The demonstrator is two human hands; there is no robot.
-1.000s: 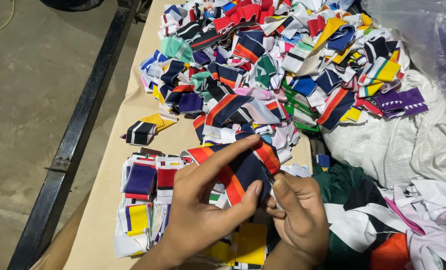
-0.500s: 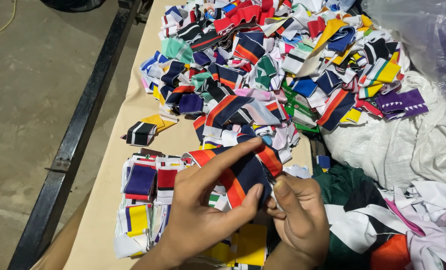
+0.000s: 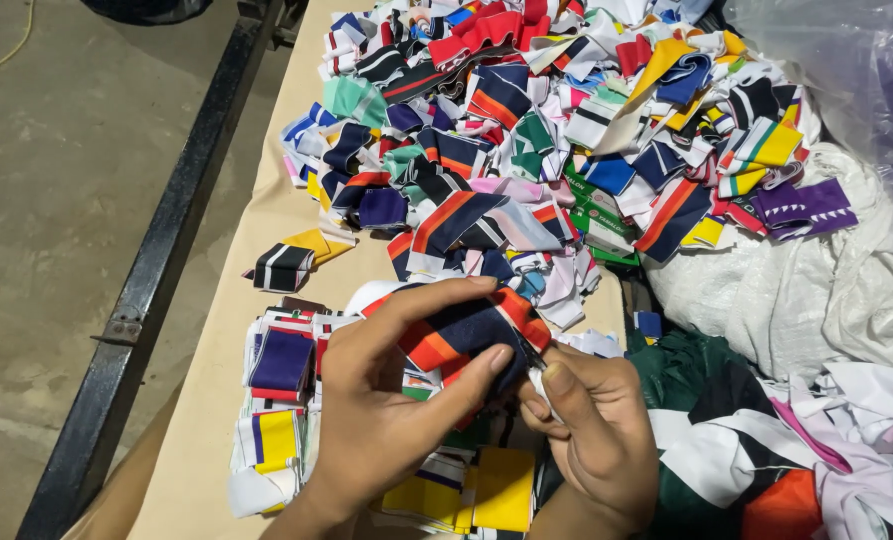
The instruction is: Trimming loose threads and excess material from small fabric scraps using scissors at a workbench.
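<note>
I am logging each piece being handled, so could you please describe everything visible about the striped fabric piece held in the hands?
The striped fabric piece looks like ribbed knit cloth, navy with orange-red bands and thin white lines. It is bent and partly folded, held above the small sorted stacks. The left hand wraps it from below, and the right hand pinches its right edge.

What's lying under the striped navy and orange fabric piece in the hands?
Under the striped fabric piece, sorted stacks of fabric pieces lie on the tan table. The left hand and right hand cover whatever is directly beneath.
</note>
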